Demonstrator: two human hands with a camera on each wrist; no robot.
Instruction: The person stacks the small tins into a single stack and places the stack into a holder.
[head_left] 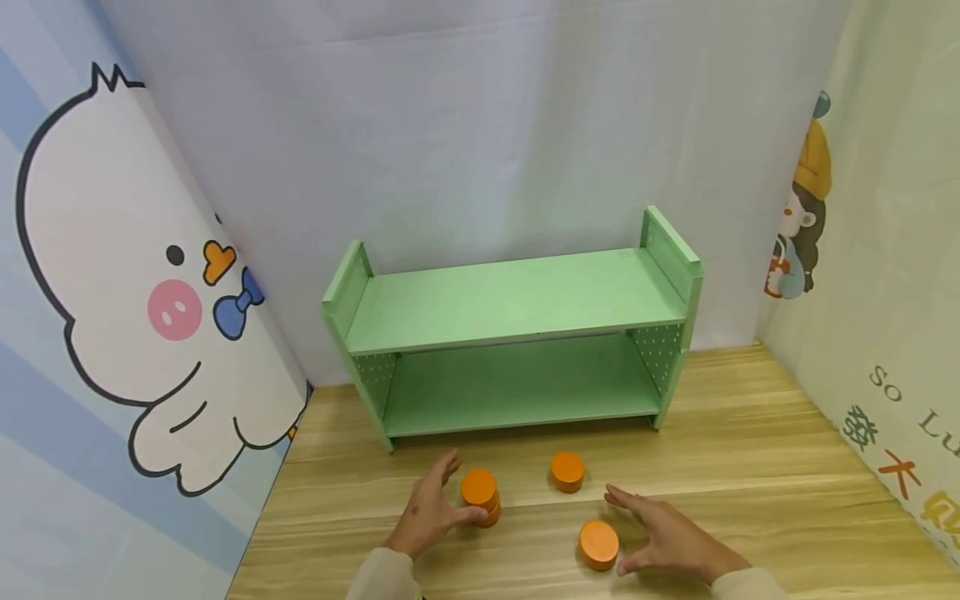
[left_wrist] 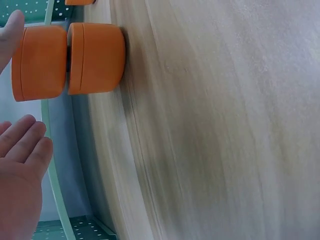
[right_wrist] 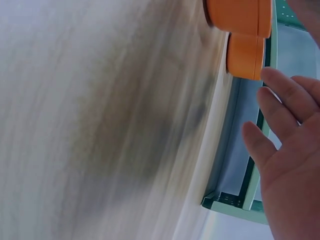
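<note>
Two small orange round containers stand stacked on the table, the upper one [head_left: 478,487] sitting slightly off-centre on the lower one [head_left: 491,515]. My left hand [head_left: 431,508] is spread beside this stack, thumb at its near side and fingers apart from it to the left. A seam runs round each container, plain in the left wrist view on the lower container [left_wrist: 102,57]. To the right, my right hand [head_left: 663,537] hovers with fingers and thumb spread next to a single orange container [head_left: 598,545]. Another orange container [head_left: 567,472] stands farther back, between the hands.
A light green two-tier shelf [head_left: 517,300] with raised side panels stands behind the containers on the wood-grain table [head_left: 337,500]. A pale cloth [head_left: 480,125] hangs behind it. Printed cloths with cartoon figures close off the left and right sides.
</note>
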